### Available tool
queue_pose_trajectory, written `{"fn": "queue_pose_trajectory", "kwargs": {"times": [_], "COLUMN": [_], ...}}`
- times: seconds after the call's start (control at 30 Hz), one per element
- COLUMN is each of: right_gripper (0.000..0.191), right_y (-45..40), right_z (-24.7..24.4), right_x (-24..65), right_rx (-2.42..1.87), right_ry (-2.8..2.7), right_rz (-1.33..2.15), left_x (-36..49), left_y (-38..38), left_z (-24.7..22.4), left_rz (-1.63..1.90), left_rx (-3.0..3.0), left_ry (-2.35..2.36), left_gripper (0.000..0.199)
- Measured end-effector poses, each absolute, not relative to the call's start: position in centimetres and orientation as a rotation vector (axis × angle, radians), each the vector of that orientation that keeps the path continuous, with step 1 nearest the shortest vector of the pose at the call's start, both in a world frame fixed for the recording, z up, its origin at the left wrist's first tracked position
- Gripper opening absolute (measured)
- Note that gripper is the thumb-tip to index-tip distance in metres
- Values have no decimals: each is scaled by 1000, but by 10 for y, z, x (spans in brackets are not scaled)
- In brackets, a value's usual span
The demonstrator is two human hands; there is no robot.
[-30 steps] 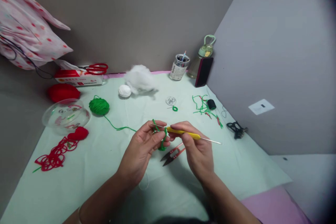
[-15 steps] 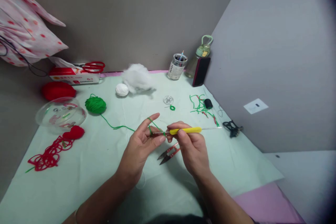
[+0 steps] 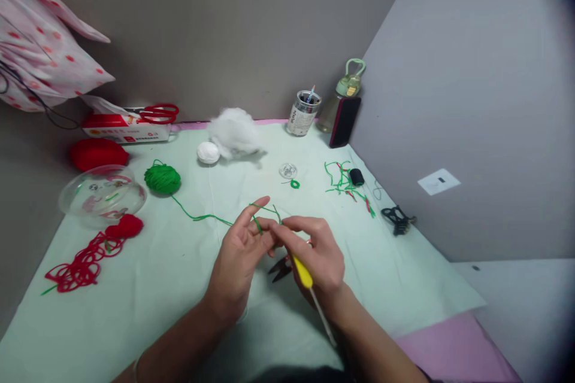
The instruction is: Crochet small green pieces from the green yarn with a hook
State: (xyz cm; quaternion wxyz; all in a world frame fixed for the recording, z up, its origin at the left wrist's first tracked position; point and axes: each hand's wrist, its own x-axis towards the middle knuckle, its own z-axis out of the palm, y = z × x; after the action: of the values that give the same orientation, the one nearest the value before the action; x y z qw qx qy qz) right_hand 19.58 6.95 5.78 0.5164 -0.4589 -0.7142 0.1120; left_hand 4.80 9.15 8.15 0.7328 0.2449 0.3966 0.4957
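Note:
Green yarn (image 3: 205,217) runs from a green ball (image 3: 162,179) to my left hand (image 3: 241,256), looping round its raised index finger. The thumb and other fingers pinch the yarn near its short end. My right hand (image 3: 320,257) meets the left at the fingertips, its thumb and index finger closed at the yarn. A crochet hook with a yellow handle (image 3: 302,271) lies in my right palm, its metal shaft pointing down toward me. Under the hands, small thread snips (image 3: 281,270) are partly hidden. A small green yarn ring (image 3: 294,184) lies beyond them.
Red yarn (image 3: 81,266) and a clear bowl (image 3: 102,194) lie at left, near a box (image 3: 128,129) with red scissors (image 3: 159,113). White stuffing (image 3: 236,133), a can (image 3: 303,114), bottle and phone (image 3: 345,122) stand behind. Yarn scraps (image 3: 348,182) and a black clip (image 3: 398,219) are right.
The hook has swung from level, between both hands, to pointing down inside my right hand. My right fingers have moved up to my left fingertips and the yarn.

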Motion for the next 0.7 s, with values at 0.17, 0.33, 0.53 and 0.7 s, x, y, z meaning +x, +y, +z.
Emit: {"fn": "queue_pose_trajectory", "kwargs": {"times": [0.17, 0.33, 0.53, 0.7], "right_gripper": [36, 17, 17, 14], "right_y": [69, 76, 81, 84], "right_z": [53, 63, 67, 71], "right_x": [197, 203, 208, 207], "right_rx": [-1087, -999, -920, -863], "right_ry": [-1637, -1279, -925, -822], "right_rz": [341, 767, 1081, 1177], "left_x": [47, 38, 31, 32], "left_y": [92, 98, 101, 103], "left_z": [84, 85, 82, 82], "left_rz": [934, 895, 854, 877], "left_rx": [300, 318, 400, 420], "left_ry": [734, 683, 647, 676], "left_gripper": [62, 57, 55, 52]}}
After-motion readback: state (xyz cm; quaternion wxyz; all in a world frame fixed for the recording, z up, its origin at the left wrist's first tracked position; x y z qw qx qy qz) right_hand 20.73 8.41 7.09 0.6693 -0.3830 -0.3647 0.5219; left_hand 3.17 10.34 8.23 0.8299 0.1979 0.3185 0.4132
